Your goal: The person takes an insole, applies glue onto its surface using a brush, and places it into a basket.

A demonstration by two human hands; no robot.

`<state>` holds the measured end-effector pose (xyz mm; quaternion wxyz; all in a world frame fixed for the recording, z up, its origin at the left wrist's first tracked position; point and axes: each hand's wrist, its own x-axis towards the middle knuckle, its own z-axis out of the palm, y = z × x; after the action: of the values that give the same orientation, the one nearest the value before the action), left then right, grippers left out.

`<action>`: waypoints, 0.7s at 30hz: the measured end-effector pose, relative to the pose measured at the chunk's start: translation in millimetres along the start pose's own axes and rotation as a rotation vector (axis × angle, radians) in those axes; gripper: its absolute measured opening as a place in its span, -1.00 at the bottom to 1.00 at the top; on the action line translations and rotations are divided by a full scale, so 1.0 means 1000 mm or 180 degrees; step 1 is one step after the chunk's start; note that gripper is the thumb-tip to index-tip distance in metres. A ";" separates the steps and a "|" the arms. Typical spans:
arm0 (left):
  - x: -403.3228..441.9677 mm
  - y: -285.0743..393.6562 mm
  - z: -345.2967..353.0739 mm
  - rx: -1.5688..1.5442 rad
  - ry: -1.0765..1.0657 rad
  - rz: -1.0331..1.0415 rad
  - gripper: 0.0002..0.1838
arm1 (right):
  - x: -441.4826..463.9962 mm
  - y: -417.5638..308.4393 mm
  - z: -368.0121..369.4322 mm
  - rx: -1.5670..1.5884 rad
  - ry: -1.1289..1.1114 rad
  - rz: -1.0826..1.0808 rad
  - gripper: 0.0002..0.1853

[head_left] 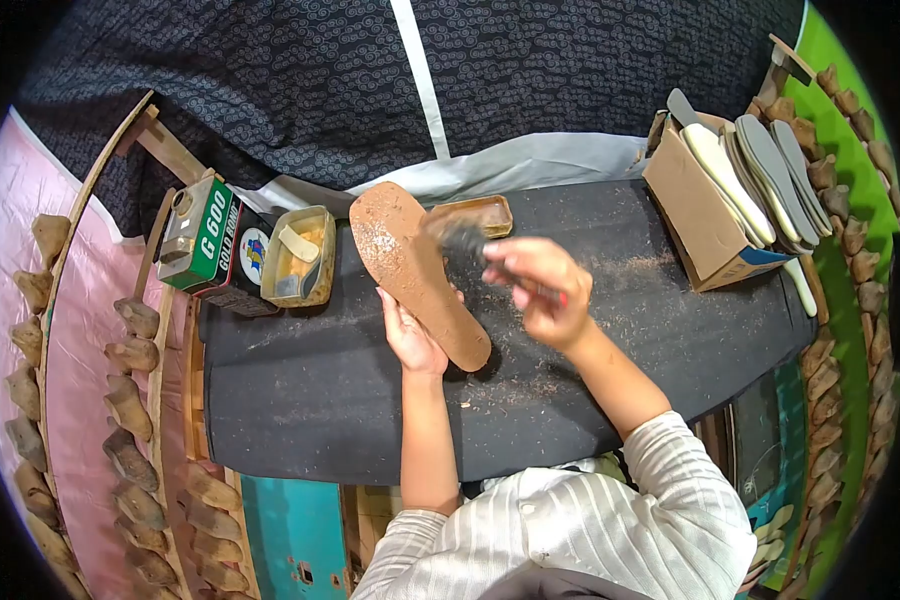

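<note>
A brown shoe sole [420,275] is held up over the dark table, tilted, with a wet, shiny patch near its broad upper end. My left hand [414,338] grips it from below by one edge near the middle, some fingers hidden behind it. In my right hand [548,295] is a brush [463,243], its dark head blurred and close to the sole's right edge. Whether the bristles touch the sole I cannot tell. Behind the brush lies a shallow amber tray [495,214], partly covered by it.
At left stand a G 600 glue can [195,240] and a plastic tub [315,295] with scrapers. A cardboard box [685,215] of insoles [760,180] sits at right. Crumbs dot the table [300,400]. Racks of wooden shoe lasts [130,355] flank both sides.
</note>
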<state>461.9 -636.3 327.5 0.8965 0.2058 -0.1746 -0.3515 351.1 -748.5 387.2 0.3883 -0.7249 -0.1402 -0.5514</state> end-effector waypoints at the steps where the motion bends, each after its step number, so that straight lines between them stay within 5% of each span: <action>1: 0.000 -0.001 0.001 -0.0001 -0.0001 -0.0010 -0.41 | -0.002 -0.006 0.000 0.0009 -0.0199 -0.0206 -0.78; 3: 0.001 -0.002 0.005 0.0033 0.0563 0.0051 -0.42 | -0.004 -0.016 0.005 -0.0125 -0.0441 -0.0472 -0.72; 7: -0.001 0.001 0.003 0.0048 -0.0075 -0.0030 -0.39 | -0.023 -0.023 0.007 -0.0136 -0.0926 -0.0596 -0.73; 21: -0.001 0.003 0.008 0.0092 0.0017 -0.0221 -0.36 | -0.038 -0.038 0.004 -0.0006 -0.0773 -0.0356 -0.69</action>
<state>459.6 -635.3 335.6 0.8811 0.2256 -0.1701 -0.3793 316.4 -712.3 368.1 0.3365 -0.7778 -0.2259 -0.4805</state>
